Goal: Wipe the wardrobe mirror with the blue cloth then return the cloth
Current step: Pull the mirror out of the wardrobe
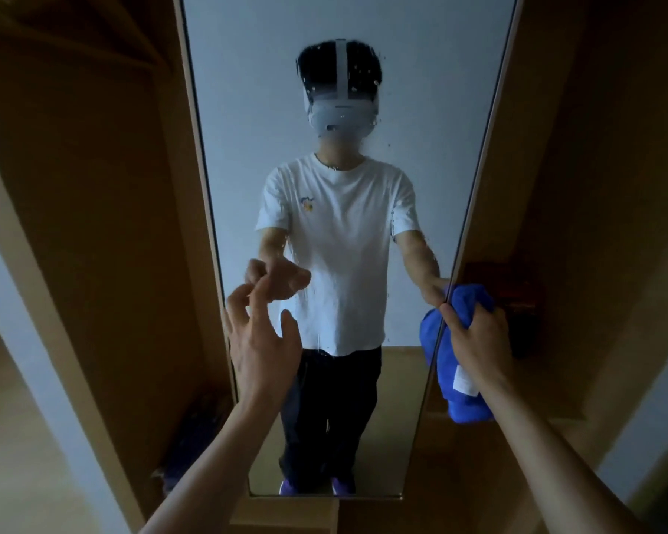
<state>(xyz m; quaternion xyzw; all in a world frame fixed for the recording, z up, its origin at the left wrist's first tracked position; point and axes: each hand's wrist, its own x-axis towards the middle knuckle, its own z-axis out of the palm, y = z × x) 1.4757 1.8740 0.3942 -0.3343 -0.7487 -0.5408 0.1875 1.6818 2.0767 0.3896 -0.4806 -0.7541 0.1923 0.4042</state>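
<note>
at the mirror's (348, 90) right edge, the right hand (479, 337) is clenched around the bunched blue cloth (463, 398), most of which hangs below the fist; the left hand (261, 341) hovers near the glass, fingers spread and holding nothing. droplets speckle the upper glass; the dim wardrobe (93, 225) interior is hard to read; the mirror's top is cut off.

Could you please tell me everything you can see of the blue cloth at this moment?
The blue cloth is a bright blue, soft-looking fabric, bunched up rather than spread flat, with a white tag showing on its lower part. The right hand grips it from the near side, fingers closed over the top, and its lower end hangs loose beneath the hand. It sits at the mirror's right edge, overlapping the frame; whether it presses the glass cannot be told.
</note>
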